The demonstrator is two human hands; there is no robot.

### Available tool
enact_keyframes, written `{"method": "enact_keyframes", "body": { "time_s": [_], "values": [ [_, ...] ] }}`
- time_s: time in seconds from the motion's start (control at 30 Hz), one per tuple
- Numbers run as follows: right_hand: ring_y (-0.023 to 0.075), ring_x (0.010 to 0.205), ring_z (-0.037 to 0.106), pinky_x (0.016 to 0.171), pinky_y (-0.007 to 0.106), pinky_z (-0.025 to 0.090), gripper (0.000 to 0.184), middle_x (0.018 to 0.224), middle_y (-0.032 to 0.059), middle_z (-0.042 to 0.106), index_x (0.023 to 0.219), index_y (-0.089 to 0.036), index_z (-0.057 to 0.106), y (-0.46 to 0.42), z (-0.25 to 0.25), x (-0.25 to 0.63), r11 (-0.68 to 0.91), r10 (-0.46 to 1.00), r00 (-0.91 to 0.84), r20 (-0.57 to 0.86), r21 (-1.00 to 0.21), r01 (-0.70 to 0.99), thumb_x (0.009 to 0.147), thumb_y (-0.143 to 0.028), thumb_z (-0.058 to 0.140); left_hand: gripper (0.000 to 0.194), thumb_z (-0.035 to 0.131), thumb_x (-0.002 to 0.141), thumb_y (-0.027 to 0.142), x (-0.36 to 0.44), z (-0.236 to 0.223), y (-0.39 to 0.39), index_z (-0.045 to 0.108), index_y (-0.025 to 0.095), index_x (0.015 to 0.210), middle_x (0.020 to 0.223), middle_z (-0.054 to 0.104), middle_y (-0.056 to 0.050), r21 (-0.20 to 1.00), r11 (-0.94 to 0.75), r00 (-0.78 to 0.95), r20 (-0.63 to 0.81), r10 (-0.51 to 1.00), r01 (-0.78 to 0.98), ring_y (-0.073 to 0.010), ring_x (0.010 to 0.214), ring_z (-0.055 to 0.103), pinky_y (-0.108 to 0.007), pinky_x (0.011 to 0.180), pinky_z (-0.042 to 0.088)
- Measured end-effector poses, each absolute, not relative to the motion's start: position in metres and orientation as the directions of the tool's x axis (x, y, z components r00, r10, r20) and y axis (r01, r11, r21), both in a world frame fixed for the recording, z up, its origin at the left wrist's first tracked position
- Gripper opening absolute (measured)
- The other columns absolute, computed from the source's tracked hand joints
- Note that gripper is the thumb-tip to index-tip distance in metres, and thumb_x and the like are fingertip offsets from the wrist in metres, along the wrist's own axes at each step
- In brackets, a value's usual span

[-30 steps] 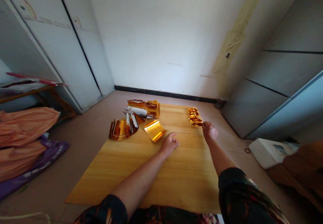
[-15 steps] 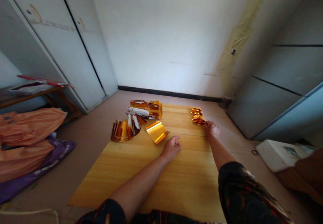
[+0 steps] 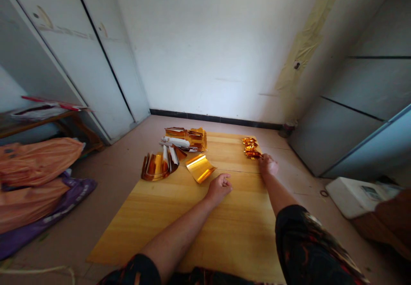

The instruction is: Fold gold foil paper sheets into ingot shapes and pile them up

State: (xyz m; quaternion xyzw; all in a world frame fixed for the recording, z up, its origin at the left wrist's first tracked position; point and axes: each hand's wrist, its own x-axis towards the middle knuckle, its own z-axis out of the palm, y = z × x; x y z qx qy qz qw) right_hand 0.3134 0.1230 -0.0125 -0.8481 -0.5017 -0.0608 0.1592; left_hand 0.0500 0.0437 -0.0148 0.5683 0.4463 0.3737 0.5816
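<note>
A yellow wooden board (image 3: 192, 216) lies on the floor in front of me. My left hand (image 3: 220, 186) rests on it with the fingers curled shut, just right of a single gold foil sheet (image 3: 201, 167). My right hand (image 3: 268, 164) reaches to the far right edge, its fingers pinched against the nearest of several folded gold foil pieces (image 3: 251, 148). A curled fan of gold sheets (image 3: 157, 165) and a stack of gold and white paper (image 3: 186, 138) sit at the board's far left.
White cupboard doors (image 3: 80, 58) stand at the left, a grey cabinet (image 3: 359, 118) at the right. Orange and purple bags (image 3: 35, 178) lie on the floor at left. A white box (image 3: 353, 195) sits on the floor at right. A small tin (image 3: 287, 129) stands by the wall.
The view has shifted slightly. My right hand has stayed by the folded gold pieces at the far right. My left hand has barely moved.
</note>
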Motion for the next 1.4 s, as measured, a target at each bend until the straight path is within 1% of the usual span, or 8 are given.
{"method": "enact_keyframes", "body": {
  "time_s": [0.13, 0.23, 0.37, 0.5, 0.67, 0.77, 1.0, 1.4],
  "values": [
    [0.0167, 0.079, 0.059, 0.066, 0.025, 0.033, 0.023, 0.094, 0.0067, 0.067, 0.092, -0.018, 0.065, 0.114, -0.01, 0.305, -0.44, 0.809, 0.492, 0.321, -0.223, 0.87, 0.087, -0.027, 0.044, 0.042, 0.056, 0.065, 0.007, 0.052, -0.018, 0.039, 0.056, 0.013, 0.107, 0.072, 0.058, 0.003, 0.994, 0.008, 0.315, -0.043, 0.948, 0.112, -0.0071, 0.06, 0.052, -0.018, 0.058, 0.04],
    [0.0161, 0.077, 0.059, 0.063, 0.024, 0.034, 0.023, 0.094, 0.0061, 0.067, 0.089, -0.019, 0.066, 0.096, -0.01, 0.282, -0.359, 0.825, 0.427, 0.37, -0.24, 0.902, 0.087, -0.026, 0.044, 0.033, 0.053, 0.068, 0.006, 0.05, -0.018, 0.028, 0.061, 0.015, 0.098, 0.074, 0.06, 0.001, 0.953, -0.2, 0.315, 0.122, 0.941, 0.229, -0.0089, 0.064, 0.054, -0.019, 0.061, 0.044],
    [0.0141, 0.074, 0.059, 0.065, 0.021, 0.036, 0.02, 0.084, 0.0048, 0.067, 0.082, -0.019, 0.066, 0.064, -0.013, 0.233, 0.049, 0.94, 0.048, 0.337, -0.275, 0.96, 0.084, -0.019, 0.046, 0.018, 0.049, 0.079, 0.01, 0.031, -0.002, 0.017, 0.065, 0.017, 0.083, 0.084, 0.062, -0.005, 0.652, -0.658, 0.419, 0.514, 0.749, 0.376, -0.0151, 0.082, 0.057, -0.026, 0.074, 0.046],
    [0.0129, 0.075, 0.06, 0.068, 0.019, 0.04, 0.019, 0.082, 0.003, 0.066, 0.083, -0.021, 0.066, 0.042, -0.011, 0.185, 0.306, 0.928, -0.191, 0.319, -0.362, 0.881, 0.083, -0.018, 0.047, 0.02, 0.052, 0.084, 0.019, -0.004, 0.018, 0.024, 0.064, 0.02, 0.1, 0.101, 0.063, -0.009, 0.391, -0.656, 0.284, 0.674, 0.682, 0.645, -0.0214, 0.096, 0.055, -0.036, 0.088, 0.043],
    [0.0133, 0.077, 0.06, 0.07, 0.02, 0.042, 0.017, 0.082, 0.0026, 0.066, 0.082, -0.021, 0.065, 0.032, -0.009, 0.15, 0.358, 0.919, -0.235, 0.317, -0.418, 0.835, 0.082, -0.015, 0.049, 0.047, 0.061, 0.078, 0.027, -0.034, 0.015, 0.042, 0.053, 0.016, 0.123, 0.123, 0.056, -0.014, 0.318, -0.354, 0.145, 0.531, 0.835, 0.879, -0.0293, 0.111, 0.049, -0.041, 0.093, 0.038],
    [0.013, 0.076, 0.06, 0.07, 0.02, 0.041, 0.016, 0.083, 0.0022, 0.067, 0.082, -0.021, 0.065, 0.028, -0.013, 0.141, 0.359, 0.916, -0.229, 0.33, -0.42, 0.834, 0.082, -0.014, 0.05, 0.035, 0.056, 0.081, 0.022, -0.039, 0.003, 0.047, 0.058, 0.016, 0.115, 0.111, 0.063, -0.011, 0.288, -0.267, 0.145, 0.384, 0.912, 0.92, -0.0261, 0.101, 0.055, -0.038, 0.088, 0.04],
    [0.0129, 0.074, 0.06, 0.07, 0.02, 0.041, 0.016, 0.08, 0.002, 0.066, 0.08, -0.02, 0.065, 0.026, -0.017, 0.139, 0.357, 0.907, -0.194, 0.374, -0.435, 0.827, 0.081, -0.013, 0.05, 0.035, 0.055, 0.083, 0.033, -0.039, -0.009, 0.047, 0.058, 0.02, 0.115, 0.112, 0.062, -0.009, 0.264, -0.266, 0.171, 0.334, 0.927, 0.927, -0.0244, 0.103, 0.054, -0.036, 0.087, 0.037],
    [0.0136, 0.078, 0.06, 0.073, 0.021, 0.041, 0.017, 0.084, 0.0023, 0.067, 0.082, -0.021, 0.065, 0.028, -0.019, 0.142, 0.339, 0.913, -0.175, 0.37, -0.443, 0.83, 0.081, -0.015, 0.049, 0.028, 0.043, 0.087, 0.016, -0.038, -0.004, 0.052, 0.064, 0.023, 0.105, 0.099, 0.065, -0.008, 0.247, -0.247, 0.178, 0.273, 0.946, 0.937, -0.0232, 0.098, 0.052, -0.037, 0.081, 0.035]
  ]
}}
